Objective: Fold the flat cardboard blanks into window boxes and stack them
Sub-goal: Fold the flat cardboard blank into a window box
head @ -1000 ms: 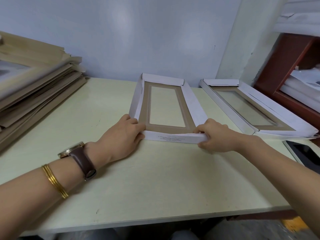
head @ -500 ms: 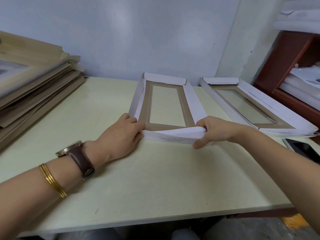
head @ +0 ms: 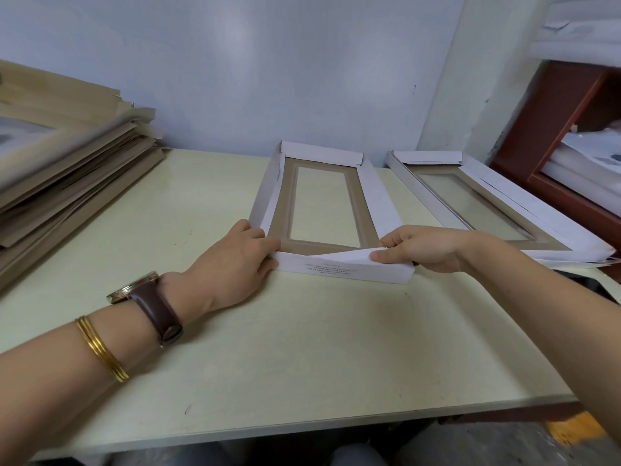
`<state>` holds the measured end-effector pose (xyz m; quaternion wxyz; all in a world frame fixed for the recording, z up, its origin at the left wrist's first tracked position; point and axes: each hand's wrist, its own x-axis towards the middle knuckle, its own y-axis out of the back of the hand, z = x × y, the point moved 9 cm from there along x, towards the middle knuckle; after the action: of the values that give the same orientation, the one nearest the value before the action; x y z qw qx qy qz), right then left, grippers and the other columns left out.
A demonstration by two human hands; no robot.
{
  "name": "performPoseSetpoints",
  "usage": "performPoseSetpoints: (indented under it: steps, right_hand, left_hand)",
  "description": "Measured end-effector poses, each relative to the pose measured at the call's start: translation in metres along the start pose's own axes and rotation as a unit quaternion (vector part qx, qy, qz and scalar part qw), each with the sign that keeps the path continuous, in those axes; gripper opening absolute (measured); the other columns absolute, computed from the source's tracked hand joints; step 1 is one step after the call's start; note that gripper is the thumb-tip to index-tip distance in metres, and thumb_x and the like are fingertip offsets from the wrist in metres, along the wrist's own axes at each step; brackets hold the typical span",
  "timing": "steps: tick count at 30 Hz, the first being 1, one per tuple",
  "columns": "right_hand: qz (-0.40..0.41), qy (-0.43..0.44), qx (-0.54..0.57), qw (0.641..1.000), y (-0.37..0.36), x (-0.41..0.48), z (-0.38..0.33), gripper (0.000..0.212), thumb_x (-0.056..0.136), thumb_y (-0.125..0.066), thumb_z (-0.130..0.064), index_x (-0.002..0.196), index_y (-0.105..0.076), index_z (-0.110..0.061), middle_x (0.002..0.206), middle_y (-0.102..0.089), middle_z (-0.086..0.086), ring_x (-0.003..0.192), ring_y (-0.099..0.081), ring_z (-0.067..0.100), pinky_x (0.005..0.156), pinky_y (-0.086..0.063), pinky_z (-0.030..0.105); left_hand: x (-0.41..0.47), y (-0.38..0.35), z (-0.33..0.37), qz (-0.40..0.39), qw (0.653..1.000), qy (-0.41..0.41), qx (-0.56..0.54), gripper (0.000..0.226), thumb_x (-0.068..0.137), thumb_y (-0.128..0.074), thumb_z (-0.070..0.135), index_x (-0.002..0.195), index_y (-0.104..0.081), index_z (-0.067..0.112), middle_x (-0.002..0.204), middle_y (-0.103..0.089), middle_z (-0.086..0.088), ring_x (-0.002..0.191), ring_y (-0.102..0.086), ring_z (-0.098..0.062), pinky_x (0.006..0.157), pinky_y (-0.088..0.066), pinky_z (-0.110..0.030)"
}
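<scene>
A window box (head: 371, 196) with white raised walls, a tan inner frame and a clear pane lies in the middle of the pale table (head: 302, 348). My left hand (head: 235, 260) grips its near left corner, fingers curled over the wall. My right hand (head: 423, 247) pinches the near end flap at the right corner, thumb on top of the white flap, which is bent inward there. A stack of folded window boxes (head: 504, 203) lies to the right. Flat tan cardboard blanks (head: 67, 176) are piled high at the left.
A blue-white wall runs along the back of the table. A red-brown shelf (head: 571, 129) with white sheets stands at the far right. A dark phone (head: 598, 290) lies partly hidden behind my right forearm.
My right hand has lifted from the box's near right corner and turned the near flap's right end up and inward. My left hand has stayed on the left corner.
</scene>
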<state>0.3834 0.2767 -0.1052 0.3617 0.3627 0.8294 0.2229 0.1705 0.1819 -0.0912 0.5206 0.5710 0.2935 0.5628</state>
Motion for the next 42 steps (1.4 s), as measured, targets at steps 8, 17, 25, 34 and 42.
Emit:
performPoseSetpoints:
  steps: [8, 17, 25, 34, 42]
  right_hand:
    - [-0.020, -0.002, 0.006, 1.000, 0.000, 0.003, 0.003, 0.020, 0.092, -0.065, -0.024, 0.091, -0.059, -0.005, 0.085, -0.052, 0.007, 0.078, -0.046, 0.021, 0.068, -0.033, 0.026]
    - [-0.002, 0.027, -0.024, 0.999, 0.001, 0.004, -0.001, 0.018, 0.095, -0.061, -0.018, 0.077, -0.061, -0.014, 0.064, -0.055, -0.008, 0.061, -0.048, 0.009, 0.057, -0.035, 0.015]
    - [0.115, 0.103, -0.186, 0.970, 0.002, -0.005, -0.021, 0.016, 0.090, -0.066, -0.019, 0.077, -0.057, -0.026, 0.080, -0.057, -0.007, 0.076, -0.049, 0.012, 0.076, -0.040, 0.029]
    - [0.151, 0.165, -0.319, 0.921, -0.009, -0.027, -0.022, 0.017, 0.084, -0.066, -0.040, 0.074, -0.053, -0.035, 0.073, -0.051, -0.014, 0.079, -0.048, 0.001, 0.081, -0.024, 0.034]
    - [0.185, 0.231, -0.346, 0.890, -0.040, -0.024, -0.053, 0.015, 0.098, -0.048, -0.025, 0.091, -0.059, -0.018, 0.083, -0.049, -0.005, 0.086, -0.046, 0.016, 0.079, -0.023, 0.033]
  left_hand:
    - [0.001, 0.000, 0.000, 0.001, 1.000, 0.002, 0.002, 0.015, 0.099, -0.045, 0.025, 0.100, -0.056, 0.015, 0.085, -0.048, 0.002, 0.086, -0.027, -0.017, 0.071, -0.029, -0.026]
    - [0.000, 0.000, 0.000, 0.002, 1.000, -0.001, 0.009, 0.016, 0.100, -0.043, 0.025, 0.101, -0.056, 0.015, 0.088, -0.051, 0.000, 0.086, -0.027, -0.017, 0.070, -0.025, -0.024]
    - [0.000, -0.002, 0.000, -0.004, 1.000, 0.001, 0.011, 0.017, 0.100, -0.042, 0.026, 0.102, -0.056, 0.016, 0.089, -0.053, 0.000, 0.088, -0.030, -0.018, 0.071, -0.027, -0.025]
    - [0.000, -0.001, -0.002, -0.005, 0.999, 0.041, 0.026, 0.012, 0.099, -0.040, 0.025, 0.101, -0.052, 0.022, 0.093, -0.053, 0.006, 0.091, -0.030, -0.017, 0.082, -0.030, -0.034]
    - [0.010, -0.004, 0.029, 0.003, 0.999, -0.008, 0.040, 0.010, 0.094, -0.042, 0.018, 0.093, -0.052, 0.020, 0.084, -0.042, 0.007, 0.086, -0.033, -0.017, 0.083, -0.023, -0.033]
